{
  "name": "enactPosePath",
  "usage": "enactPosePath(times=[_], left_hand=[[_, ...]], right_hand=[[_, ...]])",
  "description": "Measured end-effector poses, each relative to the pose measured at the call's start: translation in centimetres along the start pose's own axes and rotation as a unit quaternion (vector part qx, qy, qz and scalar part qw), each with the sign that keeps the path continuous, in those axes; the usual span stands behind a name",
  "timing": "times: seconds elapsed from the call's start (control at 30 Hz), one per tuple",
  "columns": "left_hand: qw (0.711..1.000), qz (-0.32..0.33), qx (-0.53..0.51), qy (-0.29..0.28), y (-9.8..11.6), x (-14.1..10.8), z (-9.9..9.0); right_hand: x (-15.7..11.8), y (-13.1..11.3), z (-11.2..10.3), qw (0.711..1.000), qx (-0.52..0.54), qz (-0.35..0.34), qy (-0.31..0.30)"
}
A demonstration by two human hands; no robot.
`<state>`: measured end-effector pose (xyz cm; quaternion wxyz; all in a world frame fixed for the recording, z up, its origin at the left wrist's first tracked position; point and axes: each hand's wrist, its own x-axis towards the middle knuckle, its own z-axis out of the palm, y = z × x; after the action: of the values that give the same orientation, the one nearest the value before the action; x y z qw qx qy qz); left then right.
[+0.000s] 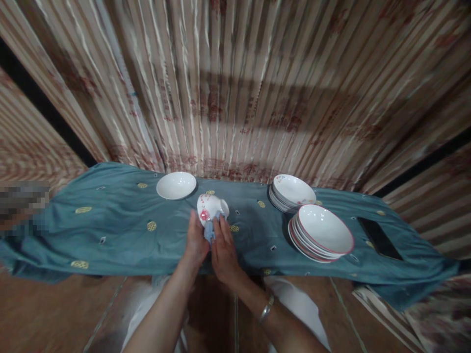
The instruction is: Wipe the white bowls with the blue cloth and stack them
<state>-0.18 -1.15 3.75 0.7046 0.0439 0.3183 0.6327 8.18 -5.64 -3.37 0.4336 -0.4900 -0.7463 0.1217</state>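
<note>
Over teal pineapple-print cloth point(121, 240), curtain point(235, 63) behind | left hand point(196, 241) half-closed on flowered bowl point(206, 205) | right hand point(224, 252) curved over blue rag point(209, 232)

I see a long surface point(121, 245), which is covered by a wrinkled blue-green cloth point(253, 245) with yellow print. On it, at the far left, I find a shallow white dish point(176, 186). To the right stand stacked white flower-patterned dishes point(293, 190); nearer to me, stacked white red-rimmed bowls point(322, 233); beside them lies a flat black phone point(380, 239).
</note>
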Motion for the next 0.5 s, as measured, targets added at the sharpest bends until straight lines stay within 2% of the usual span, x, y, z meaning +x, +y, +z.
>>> enactPosePath(times=[0.1, 0.23, 0.5], left_hand=[[1.0, -0.012, -0.005, 0.001, -0.3, -0.2, 0.1], [1.0, -0.004, 0.008, 0.006, -0.8, -0.3, 0.1], [0.995, 0.062, 0.079, -0.013, -1.7, 0.3, -0.5]], right_hand=[[0.5, 0.2, -0.6, 0.996, -0.069, -0.053, 0.008], [1.3, 0.2, -1.1, 0.986, -0.142, -0.088, 0.017], [3.9, -0.2, -2.7, 0.976, -0.204, -0.074, -0.017]])
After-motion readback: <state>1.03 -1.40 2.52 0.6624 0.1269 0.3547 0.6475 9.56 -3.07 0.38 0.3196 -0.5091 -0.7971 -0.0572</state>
